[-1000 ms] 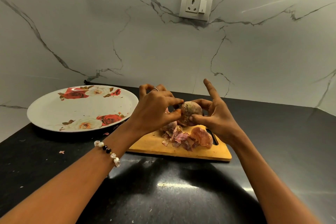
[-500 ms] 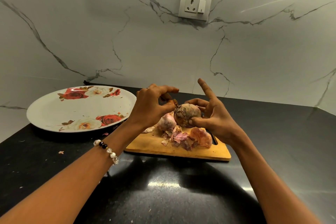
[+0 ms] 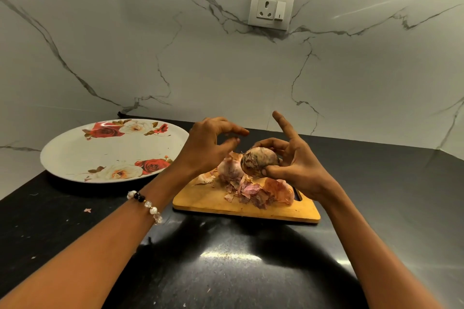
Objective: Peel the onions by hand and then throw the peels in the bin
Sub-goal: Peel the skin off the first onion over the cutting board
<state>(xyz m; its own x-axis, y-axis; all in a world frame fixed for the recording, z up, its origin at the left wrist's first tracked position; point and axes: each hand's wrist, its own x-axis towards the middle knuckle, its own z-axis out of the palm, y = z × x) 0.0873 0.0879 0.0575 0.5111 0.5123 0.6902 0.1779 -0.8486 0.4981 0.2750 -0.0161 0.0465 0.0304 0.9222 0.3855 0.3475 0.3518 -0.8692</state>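
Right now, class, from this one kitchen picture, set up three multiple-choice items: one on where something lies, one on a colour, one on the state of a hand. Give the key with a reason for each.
1. Where does the heap of loose onion peels lie?
A. on the flowered plate
B. on the wooden cutting board
C. on the bare black counter

2. What colour is the counter?
A. white
B. green
C. black

3. What is the right hand doing?
A. gripping an onion above the board
B. lying flat on the counter
C. pressing the wall switch

Key: 1 B, the peels sit on the cutting board, beside a second onion, while the flowered plate holds none. 2 C, the surface is glossy black under the marble wall. 3 A, thumb and fingers curl round the held onion; the left hand is clear of it.
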